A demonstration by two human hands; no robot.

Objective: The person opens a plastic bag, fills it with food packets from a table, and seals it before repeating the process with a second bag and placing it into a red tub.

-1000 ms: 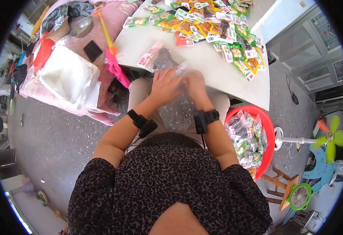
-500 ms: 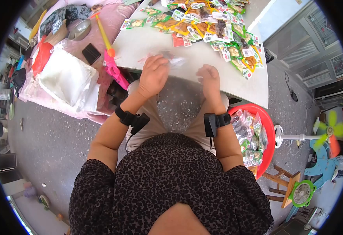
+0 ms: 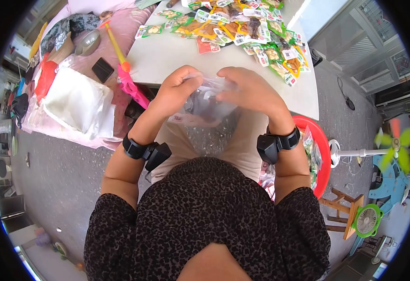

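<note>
- Plastic, thin and see-through, forms the bag [image 3: 209, 105] between the person's two hands, just off the near edge of the white table [image 3: 151, 58], above the lap.
- Left hand [image 3: 179, 89]: thumb and fingers pinch the bag's upper edge, in front of the table's near edge.
- Right hand [image 3: 254, 89]: thumb and fingers stand well parted, curved around the bag's right side, also near the table's edge. No pinch shows from where I stand; I cannot tell how firmly it touches the film.
- The bag hangs lower than the fingertips, on the person's side of the table. Something greyish shows through it, too blurred to name.
- The step in hand seems to be spreading the bag's upper edge. I judge the next move calls for a sure hold on both sides, since such thin film could slip or fold over.
- Packets [image 3: 228, 30], green, yellow and white, lie heaped toward the table's far side, well apart from the hands.
- A red tub [image 3: 325, 159] stands beside the table's near right corner, partly hidden by the right forearm, with plastic packs inside.
</note>
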